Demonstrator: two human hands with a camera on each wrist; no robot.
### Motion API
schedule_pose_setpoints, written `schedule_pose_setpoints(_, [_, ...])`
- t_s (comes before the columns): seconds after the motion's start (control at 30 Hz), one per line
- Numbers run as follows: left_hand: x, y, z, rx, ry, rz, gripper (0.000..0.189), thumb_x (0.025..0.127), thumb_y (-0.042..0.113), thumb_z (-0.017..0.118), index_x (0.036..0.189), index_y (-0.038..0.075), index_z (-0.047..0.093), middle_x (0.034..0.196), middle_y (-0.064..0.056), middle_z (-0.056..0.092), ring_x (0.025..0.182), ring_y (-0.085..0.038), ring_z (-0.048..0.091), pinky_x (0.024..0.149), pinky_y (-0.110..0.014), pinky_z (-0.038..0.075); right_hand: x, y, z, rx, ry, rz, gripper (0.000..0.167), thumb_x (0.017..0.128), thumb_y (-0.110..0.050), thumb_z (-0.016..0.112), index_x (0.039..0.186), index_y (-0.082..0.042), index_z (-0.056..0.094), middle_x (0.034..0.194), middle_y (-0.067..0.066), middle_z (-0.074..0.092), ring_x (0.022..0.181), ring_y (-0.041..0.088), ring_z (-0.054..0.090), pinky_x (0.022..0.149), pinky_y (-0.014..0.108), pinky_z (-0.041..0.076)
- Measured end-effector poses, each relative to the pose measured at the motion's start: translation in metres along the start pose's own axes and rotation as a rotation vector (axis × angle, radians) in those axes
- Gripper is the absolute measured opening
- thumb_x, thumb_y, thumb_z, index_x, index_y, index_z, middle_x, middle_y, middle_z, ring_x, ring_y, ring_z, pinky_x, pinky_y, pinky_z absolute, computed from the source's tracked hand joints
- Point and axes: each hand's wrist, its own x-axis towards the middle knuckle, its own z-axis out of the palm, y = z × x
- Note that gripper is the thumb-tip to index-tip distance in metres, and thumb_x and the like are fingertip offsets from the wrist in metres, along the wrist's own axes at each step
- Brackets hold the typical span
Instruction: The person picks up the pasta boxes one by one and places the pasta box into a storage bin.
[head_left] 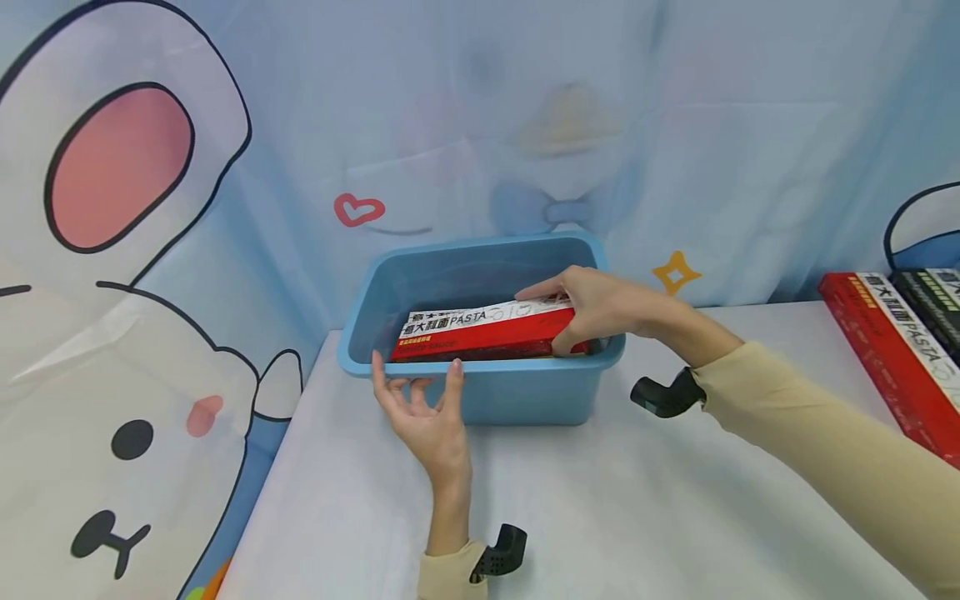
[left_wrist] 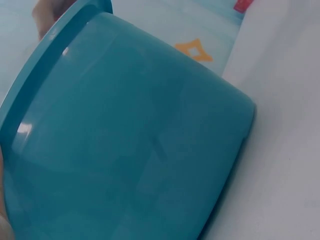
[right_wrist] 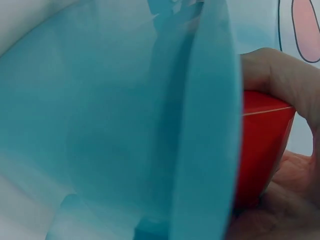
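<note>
A blue plastic bin (head_left: 525, 392) stands on the table, its mouth facing up. Inside it a red-and-white pasta box (head_left: 487, 337) lies lengthwise along the front wall, with the white top of another box showing just behind. My right hand (head_left: 607, 304) reaches over the bin's right end and grips the right end of the front pasta box, thumb in front and fingers behind. In the right wrist view, the red box end (right_wrist: 262, 145) shows between thumb and fingers. My left hand (head_left: 423, 421) holds the bin's front rim near its left corner, fingertip and thumb tip at the edge.
On the right of the white table (head_left: 675, 517) lie another red pasta box (head_left: 885, 358) and a black box (head_left: 930, 304) side by side. A blue curtain with cartoon prints (head_left: 750, 167) hangs close behind the bin and along the left side.
</note>
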Motion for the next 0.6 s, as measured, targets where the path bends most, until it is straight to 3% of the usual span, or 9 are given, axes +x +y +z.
schedule_pose_setpoints(0.6, [0.001, -0.001, -0.001, -0.046, -0.010, 0.000, 0.101, 0.086, -0.006, 0.080, 0.166, 0.009, 0.021, 0.117, -0.007, 0.044, 0.104, -0.021, 0.057, 0.081, -0.041, 0.065, 0.020, 0.010, 0.003, 0.024, -0.043, -0.055, 0.083, 0.072, -0.005, 0.084, 0.150, -0.002, 0.056, 0.144, 0.019, 0.059, 0.119, 0.032, 0.057, 0.084, 0.037, 0.060])
